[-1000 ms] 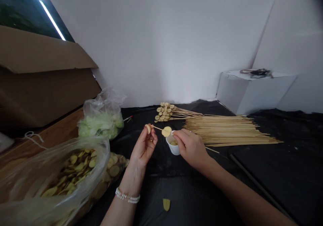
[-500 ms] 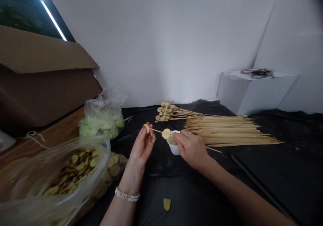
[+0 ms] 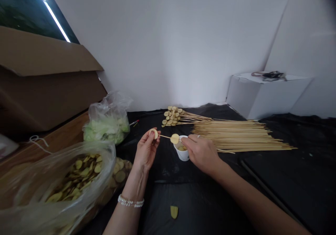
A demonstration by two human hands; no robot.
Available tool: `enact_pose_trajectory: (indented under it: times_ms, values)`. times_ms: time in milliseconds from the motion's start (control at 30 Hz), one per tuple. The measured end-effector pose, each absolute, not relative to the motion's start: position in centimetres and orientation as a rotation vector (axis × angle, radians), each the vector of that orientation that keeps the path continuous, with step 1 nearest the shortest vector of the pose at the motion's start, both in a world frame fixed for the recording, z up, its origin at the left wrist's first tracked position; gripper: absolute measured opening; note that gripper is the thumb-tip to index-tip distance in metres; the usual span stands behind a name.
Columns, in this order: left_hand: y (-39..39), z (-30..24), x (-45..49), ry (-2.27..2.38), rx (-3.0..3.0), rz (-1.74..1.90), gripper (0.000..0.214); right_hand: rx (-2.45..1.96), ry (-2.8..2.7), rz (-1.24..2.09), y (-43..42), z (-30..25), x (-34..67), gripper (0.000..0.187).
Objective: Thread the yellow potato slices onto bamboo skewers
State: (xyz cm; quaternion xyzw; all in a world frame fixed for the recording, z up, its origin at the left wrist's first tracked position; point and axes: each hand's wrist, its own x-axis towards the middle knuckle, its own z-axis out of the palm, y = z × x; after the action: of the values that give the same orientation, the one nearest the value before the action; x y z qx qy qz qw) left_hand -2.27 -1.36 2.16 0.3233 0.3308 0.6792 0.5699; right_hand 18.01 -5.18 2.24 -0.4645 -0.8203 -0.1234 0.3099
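Between thumb and fingers, my left hand (image 3: 147, 148) pinches a round pale potato slice (image 3: 153, 133) at the tip of a thin wooden skewer (image 3: 165, 136). My right hand (image 3: 201, 152) is closed on the same skewer, whose tail sticks out past it to the right. A second potato slice (image 3: 175, 138) is threaded on the skewer just left of my right fingers. Under it stands a white cup (image 3: 183, 154) with some yellowish slices inside, partly covered by my right hand.
Bare skewers (image 3: 236, 135) lie in a wide pile behind my right hand. Skewers with slices (image 3: 172, 116) are stacked at the back. An open plastic bag of slices (image 3: 84, 173), a bag of green vegetables (image 3: 106, 128) and a cardboard box (image 3: 47, 95) are at left. One loose slice (image 3: 174, 212) lies in front.
The slice in my left fingers has turned to face the camera more. My right hand and the skewer have shifted slightly right, and the skewer's tail has risen.
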Motion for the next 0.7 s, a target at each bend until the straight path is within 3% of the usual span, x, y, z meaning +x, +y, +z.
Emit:
enact_pose_trajectory:
  times_ms: [700]
  values:
    - [-1.5,2.14,-1.98,0.891,0.904,1.682,0.031,-1.177,-2.124,-0.45,-5.55,2.13,17.67,0.019]
